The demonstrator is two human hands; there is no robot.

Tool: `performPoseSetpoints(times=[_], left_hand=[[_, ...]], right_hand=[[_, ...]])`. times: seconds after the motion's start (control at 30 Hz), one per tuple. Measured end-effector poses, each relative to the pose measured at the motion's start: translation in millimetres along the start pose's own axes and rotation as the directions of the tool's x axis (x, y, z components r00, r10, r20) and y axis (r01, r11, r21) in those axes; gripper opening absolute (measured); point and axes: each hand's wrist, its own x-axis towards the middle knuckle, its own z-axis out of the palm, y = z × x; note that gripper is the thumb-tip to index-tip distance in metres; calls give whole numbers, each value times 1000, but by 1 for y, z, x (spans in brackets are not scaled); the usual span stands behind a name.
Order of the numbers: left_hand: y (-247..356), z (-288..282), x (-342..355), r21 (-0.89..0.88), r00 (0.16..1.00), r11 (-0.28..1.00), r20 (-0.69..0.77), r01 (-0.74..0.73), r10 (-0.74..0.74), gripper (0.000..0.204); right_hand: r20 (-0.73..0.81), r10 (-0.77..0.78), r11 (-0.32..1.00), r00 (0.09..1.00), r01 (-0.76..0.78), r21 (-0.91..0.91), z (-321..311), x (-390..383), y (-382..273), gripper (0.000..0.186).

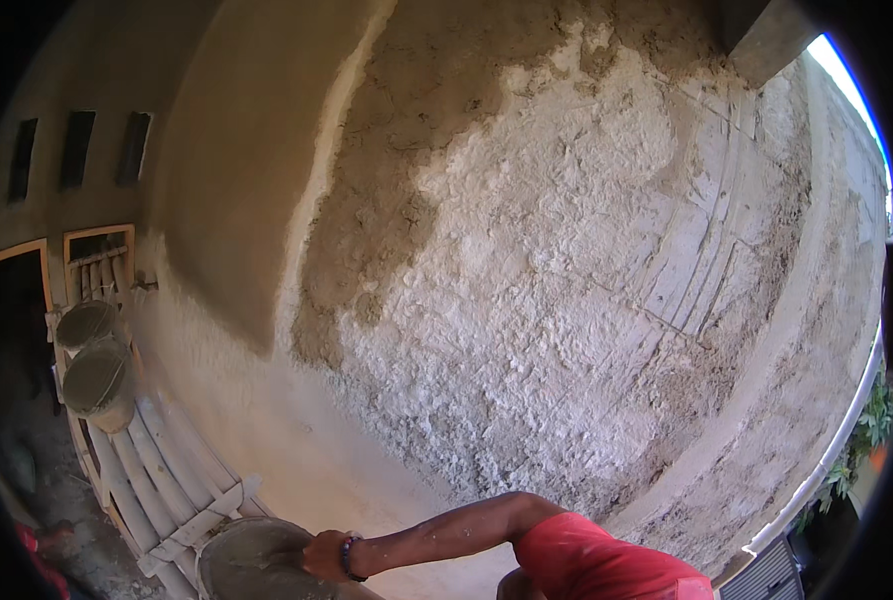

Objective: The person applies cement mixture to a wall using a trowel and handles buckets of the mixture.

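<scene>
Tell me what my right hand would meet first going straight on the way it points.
Probably the grey mortar in the bucket: the right hand points left toward it, though depth is unclear and it may already be touching.

Grey mortar (246, 562) sits in a round bucket (200, 572) at bottom left.

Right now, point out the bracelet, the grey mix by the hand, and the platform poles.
Bracelet (347, 557): head view, on its band.
Grey mix (249, 557): head view, middle of its surface.
Platform poles (123, 482): head view, side of one pole.
</scene>
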Motion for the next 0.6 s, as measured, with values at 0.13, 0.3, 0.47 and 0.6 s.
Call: performPoseSetpoints(times=[0.13, 0.3, 0.47, 0.6], left_hand=[[-9, -13, -4, 84, 999, 996, -37, 6, -3, 21], [-32, -20, 3, 236, 990, 961, 17, -143, 143, 29], [40, 28, -5, 53, 999, 998, -31, 38, -36, 31], [60, 19, -6, -104, 977, 983, -136, 152, -165, 29]], right_hand=[[-130, -2, 997, 992, 13, 79, -14, -3, -2, 15], [-54, -148, 987, 988, 144, -66, 0, -11, 2, 14], [-69, 54, 990, 996, -44, 137, -64, -52, 39, 23], [-70, 110, 957, 991, -87, 278, -65, -43, 69, 35]])
